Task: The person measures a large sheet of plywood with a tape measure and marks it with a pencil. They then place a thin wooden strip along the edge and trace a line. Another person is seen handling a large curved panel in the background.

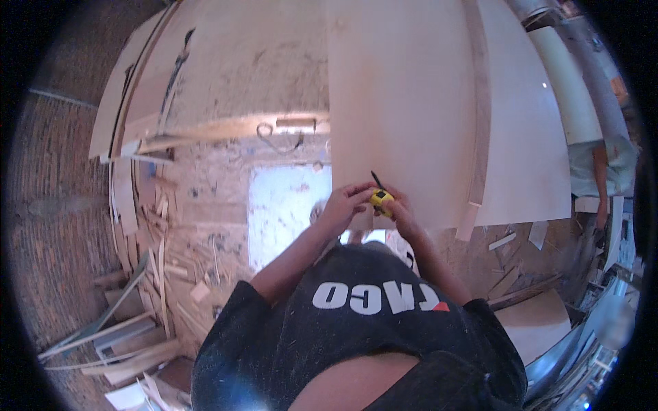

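Note:
In front of my chest, at the near edge of a large pale wooden sheet [411, 103], I hold a yellow and black tape measure [382, 199]. My right hand [402, 214] is wrapped round its right side. My left hand [346, 205] is closed, with its fingertips pressed against the tape measure's left side. A slim dark stick-like thing [376, 179], perhaps a pencil or marker, juts up just above the tape measure. Which fingers hold it is hidden.
A long wooden strip [480, 103] lies along the sheet. Left stands a worn workbench [253, 75] with a clamp-like tool [179, 61]. Wood offcuts [164, 274] litter the floor on both sides. Another person's arm [601, 179] shows at far right, beside rolled material [565, 82].

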The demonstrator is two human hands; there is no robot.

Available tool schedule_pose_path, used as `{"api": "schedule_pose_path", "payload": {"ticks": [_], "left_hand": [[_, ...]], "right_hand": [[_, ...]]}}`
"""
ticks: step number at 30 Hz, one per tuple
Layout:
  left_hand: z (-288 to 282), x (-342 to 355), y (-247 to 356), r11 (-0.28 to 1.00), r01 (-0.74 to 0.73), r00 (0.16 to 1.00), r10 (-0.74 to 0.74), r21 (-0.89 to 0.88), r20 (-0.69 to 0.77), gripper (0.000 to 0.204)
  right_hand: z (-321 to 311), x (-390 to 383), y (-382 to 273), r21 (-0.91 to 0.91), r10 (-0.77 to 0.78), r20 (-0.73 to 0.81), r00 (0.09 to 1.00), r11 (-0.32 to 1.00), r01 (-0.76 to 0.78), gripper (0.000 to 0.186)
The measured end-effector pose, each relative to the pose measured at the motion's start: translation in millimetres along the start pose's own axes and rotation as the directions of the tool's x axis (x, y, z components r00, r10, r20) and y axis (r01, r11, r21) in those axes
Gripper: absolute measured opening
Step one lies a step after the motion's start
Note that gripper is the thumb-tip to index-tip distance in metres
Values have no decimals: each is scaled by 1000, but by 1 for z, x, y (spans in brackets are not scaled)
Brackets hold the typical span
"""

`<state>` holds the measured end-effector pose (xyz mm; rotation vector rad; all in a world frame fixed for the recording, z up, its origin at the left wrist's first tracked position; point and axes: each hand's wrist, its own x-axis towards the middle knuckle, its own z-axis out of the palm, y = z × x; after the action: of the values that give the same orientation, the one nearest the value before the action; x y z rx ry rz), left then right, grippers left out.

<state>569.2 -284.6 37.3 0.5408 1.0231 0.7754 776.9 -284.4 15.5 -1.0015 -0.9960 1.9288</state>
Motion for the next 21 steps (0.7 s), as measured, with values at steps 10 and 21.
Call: {"api": "schedule_pose_path", "payload": {"ticks": [10,21], "left_hand": [[-43,-15,-3,946,27,998,-8,324,-61,26],[-108,73,-42,948,-140,780,284,286,-558,31]], "right_hand": [[8,-5,-43,-902,48,68,996,429,41,52],[-132,20,-76,-998,-162,51,985,-38,46,35]]}}
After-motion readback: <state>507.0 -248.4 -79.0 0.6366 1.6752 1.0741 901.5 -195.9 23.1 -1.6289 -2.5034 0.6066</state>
